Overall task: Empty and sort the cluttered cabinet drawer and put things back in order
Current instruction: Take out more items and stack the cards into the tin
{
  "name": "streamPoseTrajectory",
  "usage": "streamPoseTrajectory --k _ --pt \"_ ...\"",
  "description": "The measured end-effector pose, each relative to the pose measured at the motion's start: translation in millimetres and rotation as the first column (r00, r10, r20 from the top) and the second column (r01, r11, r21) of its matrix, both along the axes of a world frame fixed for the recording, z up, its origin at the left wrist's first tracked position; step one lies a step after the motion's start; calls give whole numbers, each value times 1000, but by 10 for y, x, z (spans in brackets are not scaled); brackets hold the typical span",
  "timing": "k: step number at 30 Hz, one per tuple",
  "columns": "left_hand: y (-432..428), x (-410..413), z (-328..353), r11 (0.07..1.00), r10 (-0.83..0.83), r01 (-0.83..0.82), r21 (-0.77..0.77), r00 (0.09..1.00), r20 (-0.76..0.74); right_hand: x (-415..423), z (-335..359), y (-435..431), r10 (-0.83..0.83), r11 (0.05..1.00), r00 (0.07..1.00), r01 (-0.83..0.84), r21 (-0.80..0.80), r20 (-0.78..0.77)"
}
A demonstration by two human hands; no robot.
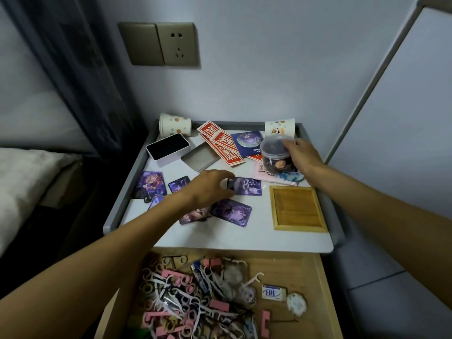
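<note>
The open wooden drawer (pixel 307 270) at the bottom is full of white floss picks, pink clips and rubber bands (pixel 190 297). On the white cabinet top (pixel 220 236), my left hand (pixel 208 189) pinches the left end of a purple picture card (pixel 248 186). More purple cards (pixel 232 212) lie around it. My right hand (pixel 302 155) grips a clear plastic jar (pixel 275 152) with dark contents, tilted above a pink packet (pixel 263 173) at the back right.
Two paper cups (pixel 175 124) (pixel 280 128) lie at the back edge, with red cards (pixel 221 143), a pink tin (pixel 168 149), its lid (pixel 200 156) and a wooden frame (pixel 297 209). A small white box (pixel 274 292) lies in the drawer. A bed is at left.
</note>
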State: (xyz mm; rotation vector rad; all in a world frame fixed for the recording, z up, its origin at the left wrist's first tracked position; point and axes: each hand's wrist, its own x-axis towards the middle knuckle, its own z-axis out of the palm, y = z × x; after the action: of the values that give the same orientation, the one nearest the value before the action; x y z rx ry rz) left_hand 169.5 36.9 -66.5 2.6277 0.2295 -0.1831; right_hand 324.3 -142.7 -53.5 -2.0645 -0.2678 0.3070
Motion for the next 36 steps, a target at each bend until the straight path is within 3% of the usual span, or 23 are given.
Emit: streamPoseTrajectory --k 4,12,17,21,24,26,28,32,36 --pt "7 -21 22 998 35 -33 -47 999 26 -24 -21 30 -22 989 985 47 -143 173" --pt "93 -368 177 983 134 -123 -134 988 78 -301 -73 40 4 982 915 72 -172 405" --pt "101 -781 293 978 169 -154 -139 980 103 -673 -64 1 54 986 915 13 -164 399" --pt "101 -1228 334 962 257 -241 -129 958 129 -1156 -2 -48 213 976 888 -178 -122 407" --pt "158 -1562 291 933 348 -351 77 936 49 -1718 93 -7 542 839 737 -503 -207 404" --pt "237 -1786 206 875 436 -408 262 898 -61 -2042 64 52 751 660 572 -669 -341 330" --pt "331 -1997 69 825 505 -419 379 848 -161 -2273 -84 142 879 475 424 -730 -492 219" --pt "543 -2243 -140 793 587 -488 366 774 -239 -2552 -694 489 956 271 286 -778 -567 64" --pt "675 -2184 -237 814 575 -564 139 746 -336 -2637 -1306 928 959 256 269 -702 -665 84"
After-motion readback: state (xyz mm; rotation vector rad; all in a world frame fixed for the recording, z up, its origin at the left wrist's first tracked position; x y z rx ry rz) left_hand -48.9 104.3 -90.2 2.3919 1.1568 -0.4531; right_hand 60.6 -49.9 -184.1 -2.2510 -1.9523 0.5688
